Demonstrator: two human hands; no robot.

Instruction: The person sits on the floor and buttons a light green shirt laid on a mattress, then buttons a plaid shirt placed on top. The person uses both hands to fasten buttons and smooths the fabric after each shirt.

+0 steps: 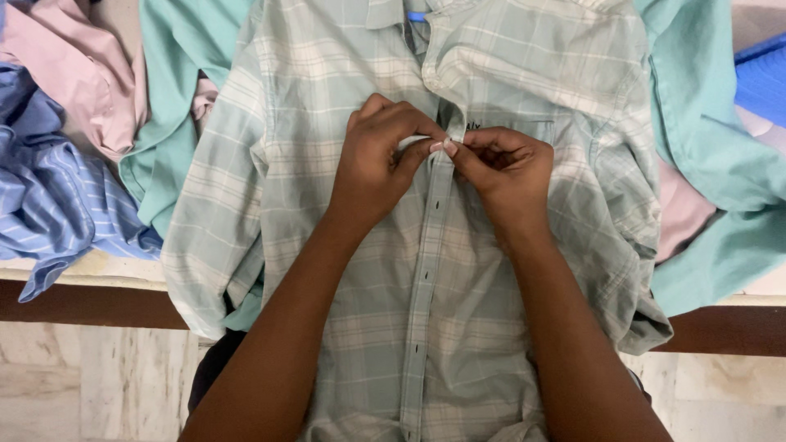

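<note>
Seen from the head camera, a pale green and white checked cotton shirt [344, 245] lies front-up and spread flat, its collar at the top of the view and its hem hanging off the near edge of a dark wooden table edge [90, 304]. Both hands meet on the shirt's button strip, just below the collar and level with the chest pocket. The left hand [372, 164] has its fingers curled tight, thumb and forefinger pinching the edge of the strip. The right hand [512, 168] is likewise closed in a pinch, its fingertips [450, 147] touching those of the left hand on the same fold of cloth. Whether a button sits between them cannot be told. Below the hands the strip runs open down to the hem.

Left of the checked shirt, partly under its sleeve, lies a plain teal garment [176, 98]; further left are a crumpled blue striped shirt [57, 196] and, above it, a pink garment [82, 65]. Right of the checked shirt lies more teal cloth [712, 147].
</note>
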